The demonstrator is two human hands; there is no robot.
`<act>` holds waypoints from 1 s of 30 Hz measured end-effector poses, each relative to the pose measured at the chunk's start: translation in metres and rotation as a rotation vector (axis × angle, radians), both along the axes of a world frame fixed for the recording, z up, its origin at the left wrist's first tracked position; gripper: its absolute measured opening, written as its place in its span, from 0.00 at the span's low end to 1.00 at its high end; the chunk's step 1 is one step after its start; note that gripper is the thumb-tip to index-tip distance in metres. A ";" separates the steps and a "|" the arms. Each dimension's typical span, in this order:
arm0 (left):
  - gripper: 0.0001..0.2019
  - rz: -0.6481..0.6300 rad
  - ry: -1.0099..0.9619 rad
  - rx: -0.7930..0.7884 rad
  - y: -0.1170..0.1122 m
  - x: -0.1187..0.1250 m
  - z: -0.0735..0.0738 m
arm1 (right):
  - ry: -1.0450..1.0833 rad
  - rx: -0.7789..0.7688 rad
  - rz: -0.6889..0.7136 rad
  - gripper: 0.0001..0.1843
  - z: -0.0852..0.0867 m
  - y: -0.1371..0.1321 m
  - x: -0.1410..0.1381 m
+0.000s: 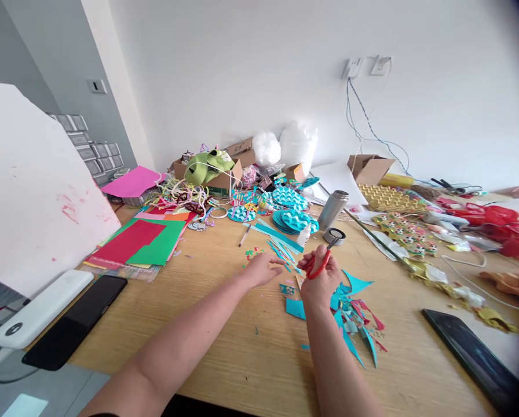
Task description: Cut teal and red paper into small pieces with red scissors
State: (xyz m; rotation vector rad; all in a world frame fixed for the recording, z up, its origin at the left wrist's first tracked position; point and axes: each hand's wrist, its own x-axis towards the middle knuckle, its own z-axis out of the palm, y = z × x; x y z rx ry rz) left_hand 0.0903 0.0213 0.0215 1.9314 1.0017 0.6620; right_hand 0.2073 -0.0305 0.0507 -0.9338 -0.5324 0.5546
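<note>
My right hand (322,284) is closed around the red handles of a pair of scissors (318,267), blades pointing up and away. My left hand (263,270) reaches over the table with its fingers stretched out, and nothing shows in it. Just beyond it lie thin blue paper strips (279,250) and a small heap of colourful bits (254,252). Blue paper scraps (355,284) and red slivers (375,315) are spread beside and under my right wrist. A small white glue bottle (303,236) stands past the strips, near stacked blue wavy-edged paper discs (294,221).
A metal flask (333,209) stands behind a roll of tape (333,236). Coloured sheets (129,242) lie left, near a power bank (40,307) and a black phone (77,321). Another phone (468,353) lies right. Craft-filled boxes (220,180) line the wall.
</note>
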 end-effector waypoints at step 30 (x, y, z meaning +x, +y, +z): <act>0.28 -0.049 0.450 0.578 -0.018 -0.097 -0.028 | -0.217 -0.167 0.227 0.19 -0.013 0.002 -0.015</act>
